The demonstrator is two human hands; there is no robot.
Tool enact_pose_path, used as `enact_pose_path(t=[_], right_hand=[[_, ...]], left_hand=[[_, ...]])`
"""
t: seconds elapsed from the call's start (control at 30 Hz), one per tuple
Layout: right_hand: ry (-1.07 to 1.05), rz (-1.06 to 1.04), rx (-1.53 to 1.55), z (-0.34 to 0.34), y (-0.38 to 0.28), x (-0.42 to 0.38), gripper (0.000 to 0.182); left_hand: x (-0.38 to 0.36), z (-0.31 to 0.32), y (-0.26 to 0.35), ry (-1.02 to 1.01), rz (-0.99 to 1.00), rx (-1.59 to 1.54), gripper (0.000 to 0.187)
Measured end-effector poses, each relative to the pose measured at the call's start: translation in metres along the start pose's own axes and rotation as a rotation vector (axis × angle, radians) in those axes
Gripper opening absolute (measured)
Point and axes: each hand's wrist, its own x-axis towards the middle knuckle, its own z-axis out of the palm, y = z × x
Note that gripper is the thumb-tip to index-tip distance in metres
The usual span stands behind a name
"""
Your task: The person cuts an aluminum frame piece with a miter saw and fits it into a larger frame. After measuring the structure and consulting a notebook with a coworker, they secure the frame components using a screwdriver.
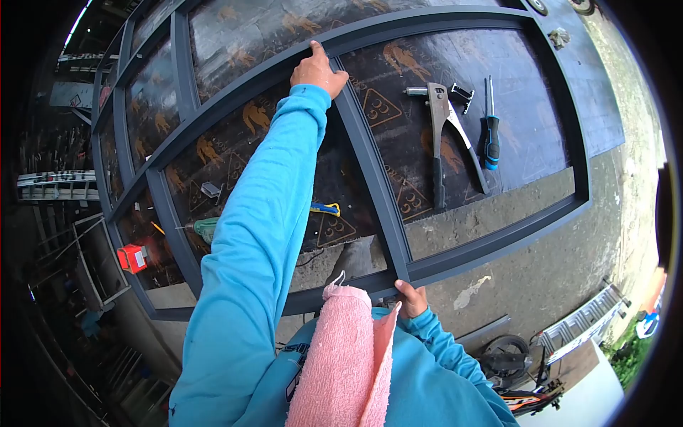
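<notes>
A large dark grey metal frame point(364, 160) with crossbars lies over a dark printed board point(491, 107). My left hand point(318, 72) reaches far across and grips the long middle bar where a crossbar meets it. Its index finger points away along the bar and its thumb sticks out to the right. Close to my body, my right hand point(411, 299) holds the frame's near rail by the foot of that same crossbar, thumb on top. The fingers beneath are hidden. A pink towel point(334, 356) hangs in front of my chest, beside the right hand.
Inside the right-hand bay lie a hand riveter point(440, 142), a blue-black screwdriver point(491, 135) and a small metal bracket point(462, 96). A yellow-blue utility knife point(326, 208), a green power tool point(205, 229) and a red box point(132, 258) are left. A ladder point(583, 320) and motorcycle point(516, 363) stand lower right.
</notes>
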Motion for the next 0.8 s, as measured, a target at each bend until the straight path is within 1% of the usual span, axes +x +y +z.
enact_pose_path(t=[0.1, 0.13, 0.17, 0.2, 0.23, 0.27, 0.3, 0.33, 0.37, 0.4, 0.43, 0.5, 0.57, 0.7, 0.8], right_hand=[[-0.015, -0.035, 0.03, 0.002, 0.002, 0.003, 0.045], [-0.023, -0.053, 0.04, 0.001, 0.003, 0.004, 0.045], [-0.027, -0.068, 0.052, 0.005, 0.002, 0.005, 0.046], [-0.014, -0.089, 0.058, 0.009, 0.001, 0.004, 0.047], [-0.024, -0.069, 0.083, 0.01, 0.002, 0.003, 0.047], [-0.038, -0.056, 0.102, 0.005, 0.008, 0.004, 0.047], [-0.014, -0.051, 0.153, 0.007, 0.012, 0.002, 0.047], [-0.031, -0.059, 0.187, 0.007, 0.018, 0.003, 0.048], [-0.04, -0.078, 0.213, 0.018, 0.01, -0.004, 0.049], [-0.063, -0.092, 0.28, 0.025, 0.008, -0.005, 0.05], [-0.058, -0.077, 0.294, 0.024, 0.01, -0.002, 0.05], [-0.06, -0.11, 0.268, 0.025, 0.01, 0.0, 0.049], [-0.064, -0.15, 0.213, 0.021, 0.013, 0.003, 0.053], [-0.093, -0.186, 0.198, 0.017, 0.019, 0.007, 0.056], [-0.09, -0.192, 0.26, 0.017, 0.024, 0.011, 0.058]], left_hand=[[0.003, 0.002, -0.004, 0.004, 0.031, 0.013, 0.088], [0.005, -0.002, -0.002, -0.05, 0.021, 0.084, 0.087], [0.008, -0.001, -0.008, -0.011, 0.063, 0.146, 0.088], [0.012, 0.0, -0.015, 0.131, 0.132, 0.227, 0.084], [0.024, -0.008, -0.026, 0.141, 0.217, 0.157, 0.071], [0.042, -0.006, -0.045, 0.208, 0.3, 0.051, 0.067], [0.062, -0.012, -0.059, 0.242, 0.441, 0.059, 0.072], [0.075, -0.018, -0.065, 0.263, 0.483, 0.074, 0.076], [0.098, -0.015, -0.084, 0.268, 0.548, 0.028, 0.08], [0.122, -0.008, -0.102, 0.156, 0.55, -0.035, 0.083], [0.137, 0.003, -0.115, -0.053, 0.46, -0.336, 0.079], [0.147, 0.009, -0.127, -0.161, 0.331, -0.284, 0.07], [0.143, 0.01, -0.125, -0.149, 0.321, -0.357, 0.062], [0.161, 0.007, -0.135, -0.207, 0.325, -0.339, 0.061], [0.168, 0.003, -0.137, -0.225, 0.353, -0.298, 0.061]])
